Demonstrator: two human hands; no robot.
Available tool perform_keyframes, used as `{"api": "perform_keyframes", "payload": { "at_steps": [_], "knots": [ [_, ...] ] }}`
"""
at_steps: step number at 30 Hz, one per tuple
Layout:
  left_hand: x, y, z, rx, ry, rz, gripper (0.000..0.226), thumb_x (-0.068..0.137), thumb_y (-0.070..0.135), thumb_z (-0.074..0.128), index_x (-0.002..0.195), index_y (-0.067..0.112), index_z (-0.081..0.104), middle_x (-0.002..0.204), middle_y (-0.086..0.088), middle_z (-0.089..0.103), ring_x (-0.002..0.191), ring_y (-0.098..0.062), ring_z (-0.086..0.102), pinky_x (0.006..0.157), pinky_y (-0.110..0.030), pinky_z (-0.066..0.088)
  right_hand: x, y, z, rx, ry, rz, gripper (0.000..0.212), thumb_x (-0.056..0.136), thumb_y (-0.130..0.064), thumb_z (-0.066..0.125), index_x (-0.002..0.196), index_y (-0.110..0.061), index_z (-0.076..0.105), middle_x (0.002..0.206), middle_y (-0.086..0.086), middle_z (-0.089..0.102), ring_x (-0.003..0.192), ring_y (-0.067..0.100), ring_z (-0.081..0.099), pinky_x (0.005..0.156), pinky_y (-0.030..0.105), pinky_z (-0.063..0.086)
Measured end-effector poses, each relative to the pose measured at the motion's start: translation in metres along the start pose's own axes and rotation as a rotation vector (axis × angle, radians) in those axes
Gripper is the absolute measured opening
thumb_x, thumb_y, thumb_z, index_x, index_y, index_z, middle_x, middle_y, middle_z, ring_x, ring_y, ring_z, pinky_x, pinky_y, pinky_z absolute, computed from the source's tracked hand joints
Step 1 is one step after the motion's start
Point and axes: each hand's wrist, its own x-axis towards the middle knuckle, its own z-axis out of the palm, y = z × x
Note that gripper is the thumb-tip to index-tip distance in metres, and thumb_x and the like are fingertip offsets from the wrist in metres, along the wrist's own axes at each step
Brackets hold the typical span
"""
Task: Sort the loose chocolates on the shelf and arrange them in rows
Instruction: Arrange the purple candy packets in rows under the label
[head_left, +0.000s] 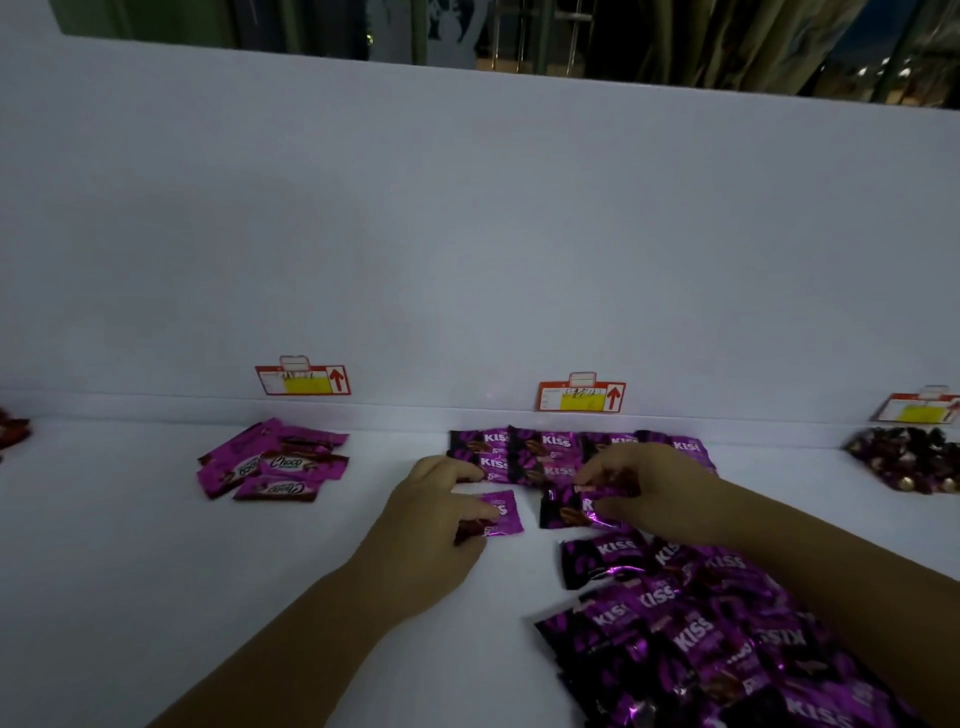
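Observation:
Purple KISS chocolates lie in two rows (550, 452) against the back of the white shelf (156, 545). My left hand (431, 525) pinches a purple KISS packet (501, 512) flat on the shelf, just in front of the rows. My right hand (654, 488) grips another KISS packet (576, 512) beside it, to the right. A big loose heap of KISS packets (717, 639) fills the near right, partly under my right forearm.
A small pile of pink Choco packets (272, 465) lies at the left. Dark wrapped sweets (906, 462) sit at the far right, red ones (13, 431) at the far left edge. Price tags (303, 380) (581, 397) stand along the back wall.

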Motion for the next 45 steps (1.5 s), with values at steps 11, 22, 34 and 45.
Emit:
{"api": "perform_keyframes", "payload": {
  "at_steps": [11,22,34,45],
  "knots": [
    [-0.007,0.017,-0.002,0.257,-0.157,0.011,0.065,0.082,0.067,0.015,0.132,0.036,0.042,0.127,0.012,0.038,0.115,-0.007,0.031,0.095,-0.023,0.032,0.012,0.004,0.003,0.090,0.065,-0.003,0.024,0.085,-0.006,0.064,0.085,-0.029,0.066,0.089,-0.016,0.065,0.080,-0.009,0.060,0.068,0.004,0.045],
    [-0.009,0.016,0.004,0.234,-0.142,-0.004,0.071,0.078,0.063,0.011,0.129,0.028,0.046,0.132,0.014,0.038,0.120,-0.005,0.031,0.098,-0.021,0.030,0.023,0.000,0.017,-0.081,0.048,-0.080,0.020,0.090,-0.014,0.060,0.100,-0.029,0.069,0.099,-0.016,0.065,0.085,0.000,0.062,0.078,0.011,0.048],
    [-0.009,0.017,0.004,0.250,-0.122,0.002,0.076,0.077,0.065,0.001,0.130,0.031,0.043,0.131,0.013,0.037,0.120,-0.006,0.029,0.098,-0.023,0.030,0.022,-0.001,0.026,-0.311,0.089,-0.356,0.027,0.087,-0.030,0.063,0.112,-0.022,0.068,0.113,-0.005,0.062,0.104,0.008,0.053,0.091,0.018,0.039],
    [-0.008,0.009,0.003,0.041,0.080,0.074,0.077,0.082,0.075,0.013,0.117,0.027,0.063,0.116,0.013,0.056,0.109,0.007,0.039,0.091,-0.011,0.031,0.007,0.014,-0.007,-0.262,0.066,-0.227,0.022,0.088,-0.028,0.061,0.107,-0.022,0.068,0.106,-0.007,0.063,0.092,0.007,0.057,0.085,0.024,0.046]
  ]
}}
